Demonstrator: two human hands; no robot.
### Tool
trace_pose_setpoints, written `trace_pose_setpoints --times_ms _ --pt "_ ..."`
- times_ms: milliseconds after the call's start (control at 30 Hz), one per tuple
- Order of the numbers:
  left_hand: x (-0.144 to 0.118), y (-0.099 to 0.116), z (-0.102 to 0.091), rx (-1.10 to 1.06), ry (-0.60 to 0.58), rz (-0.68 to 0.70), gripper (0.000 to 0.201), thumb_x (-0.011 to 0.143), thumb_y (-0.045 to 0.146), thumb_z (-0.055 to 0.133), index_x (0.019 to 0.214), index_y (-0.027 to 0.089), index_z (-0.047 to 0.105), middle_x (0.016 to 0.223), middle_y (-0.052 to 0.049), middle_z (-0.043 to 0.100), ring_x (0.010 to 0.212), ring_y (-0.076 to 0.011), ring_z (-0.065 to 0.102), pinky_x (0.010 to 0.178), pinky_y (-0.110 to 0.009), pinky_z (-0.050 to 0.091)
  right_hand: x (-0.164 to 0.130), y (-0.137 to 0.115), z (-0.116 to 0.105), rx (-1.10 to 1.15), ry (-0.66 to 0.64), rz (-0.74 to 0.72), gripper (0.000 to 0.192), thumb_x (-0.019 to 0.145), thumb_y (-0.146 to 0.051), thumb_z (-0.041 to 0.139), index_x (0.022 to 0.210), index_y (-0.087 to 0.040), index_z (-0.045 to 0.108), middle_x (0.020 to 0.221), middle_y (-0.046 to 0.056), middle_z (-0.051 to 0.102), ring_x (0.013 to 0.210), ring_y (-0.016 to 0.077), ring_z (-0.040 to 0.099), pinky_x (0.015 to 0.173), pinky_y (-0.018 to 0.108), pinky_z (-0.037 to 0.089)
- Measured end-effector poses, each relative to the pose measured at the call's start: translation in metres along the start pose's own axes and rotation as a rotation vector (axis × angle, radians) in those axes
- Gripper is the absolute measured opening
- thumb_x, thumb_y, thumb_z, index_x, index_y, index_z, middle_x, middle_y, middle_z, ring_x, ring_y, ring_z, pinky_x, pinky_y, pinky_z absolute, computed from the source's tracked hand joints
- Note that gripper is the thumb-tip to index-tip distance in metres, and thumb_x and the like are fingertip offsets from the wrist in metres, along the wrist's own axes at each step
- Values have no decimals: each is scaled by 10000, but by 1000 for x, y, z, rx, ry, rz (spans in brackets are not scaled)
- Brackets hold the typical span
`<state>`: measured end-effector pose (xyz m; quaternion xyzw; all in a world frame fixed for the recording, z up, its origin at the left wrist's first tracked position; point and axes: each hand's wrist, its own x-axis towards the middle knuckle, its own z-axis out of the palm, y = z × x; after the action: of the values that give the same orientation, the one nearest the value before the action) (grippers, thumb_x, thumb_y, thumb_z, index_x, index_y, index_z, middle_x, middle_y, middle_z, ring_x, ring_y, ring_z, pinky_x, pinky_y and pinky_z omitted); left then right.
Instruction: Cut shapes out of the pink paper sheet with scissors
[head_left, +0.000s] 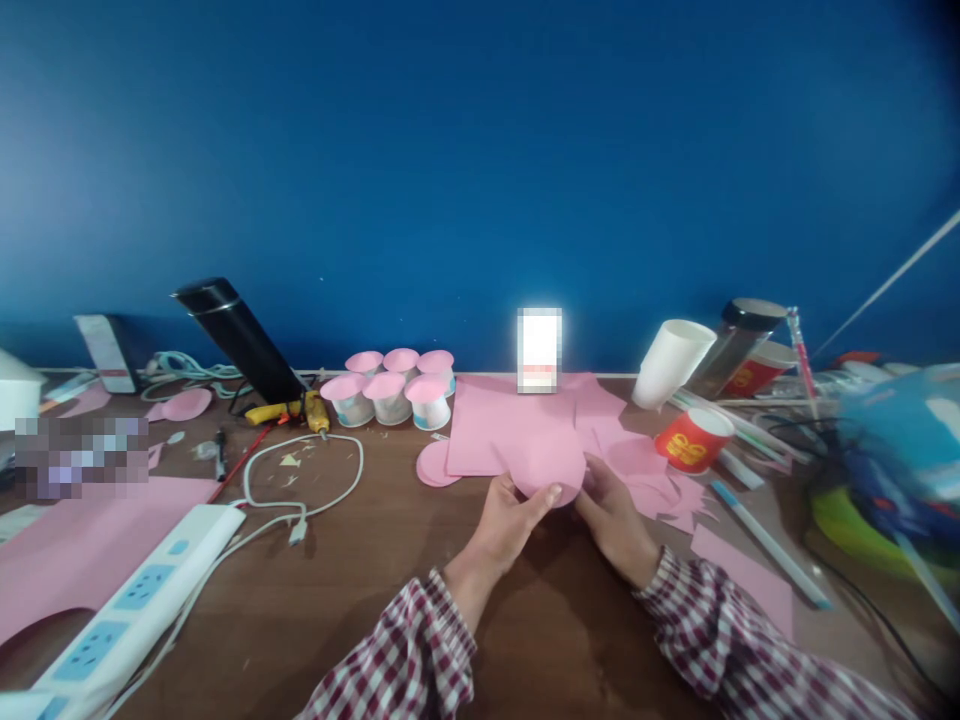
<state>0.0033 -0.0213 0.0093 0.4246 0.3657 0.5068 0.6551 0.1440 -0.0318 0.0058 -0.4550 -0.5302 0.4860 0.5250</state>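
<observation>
Both hands meet at the near edge of one pink paper disc, which lies just in front of the pink sheet, itself flat on the wooden table.
- Left hand: closed on the disc's near-left edge, thumb on top, fingers underneath out of sight.
- Right hand: pinching the disc's near-right edge, fingertips at the rim.
- Relation: the disc extends away from both grips, toward the sheet. Being round, it shows no long axis. Neither hand is clearly nearer; they hold opposite sides.

Counts, placed from the pink sheet:
- capped small cups: six, in two rows, left of the sheet.
- red paper cups: one upright right of the sheet; a second, farther back, partly hidden.
- white paper cup: one, tipped, right and behind.
- loose pink disc: one at the sheet's left corner.
- power strip: one, far left and nearer.
</observation>
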Motion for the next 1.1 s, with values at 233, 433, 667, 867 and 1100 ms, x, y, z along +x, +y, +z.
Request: trace_pose_setpoints --times_ms 233,433,667,867,1100 --pt "3 -5 -3 -18 13 16 319 670 328 758 892 102 728 871 -108 722 785 -195 632 755 -299 479 -1 3 -1 -20 -33 -28 363 854 -268 566 1200 -197 480 1057 89 686 897 228 658 753 360 542" --pt "2 -3 -2 -16 17 -19 309 668 334 759 877 109 732 840 -96 723 746 -183 634 725 -288 486 0 7 -1 -36 -43 -84 341 856 -244 564 1188 -199 501 1077 88 686 982 240 646 883 411 511" --pt "2 -3 -2 -30 38 -26 302 644 335 776 845 112 734 796 -87 719 711 -174 631 698 -276 490 0 5 -2 -103 -40 -83 326 853 -240 554 1174 -197 520 1050 85 690 982 244 645 867 398 512" --pt "2 -3 -1 -136 72 -81 310 645 334 779 861 121 713 742 -64 702 639 -143 614 627 -258 493 -1 1 1 -82 -30 -26 319 858 -279 532 1162 -184 507 913 66 704 704 188 657 751 360 546" --pt "2 -3 0 -205 70 -62 288 649 308 777 852 114 711 779 -74 705 657 -140 613 638 -250 481 -1 0 2 -105 -31 -44 326 852 -285 527 1164 -192 518 881 63 704 727 197 661 697 335 546"
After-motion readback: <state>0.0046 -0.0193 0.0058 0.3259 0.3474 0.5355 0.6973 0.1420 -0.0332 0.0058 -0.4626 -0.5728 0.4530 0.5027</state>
